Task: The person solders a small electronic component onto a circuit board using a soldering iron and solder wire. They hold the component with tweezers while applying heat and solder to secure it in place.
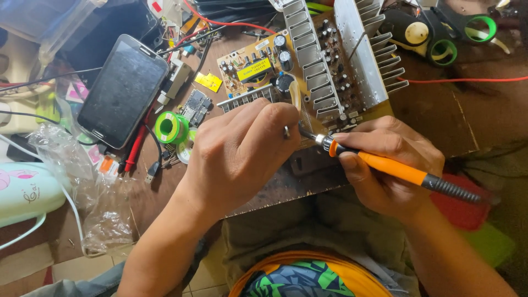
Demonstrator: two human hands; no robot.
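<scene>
My right hand grips an orange-handled soldering iron like a pen, its metal tip pointing left toward my left hand. My left hand is closed over the near edge of a circuit board with silver heat sinks, pinching something small and metallic next to the iron's tip. What the fingers hold is mostly hidden. The board lies tilted on a worn brown workbench.
A dark phone lies at left beside a green solder spool. Crumpled clear plastic and a pale green device sit at far left. Green-ringed black tools and a red wire lie at top right.
</scene>
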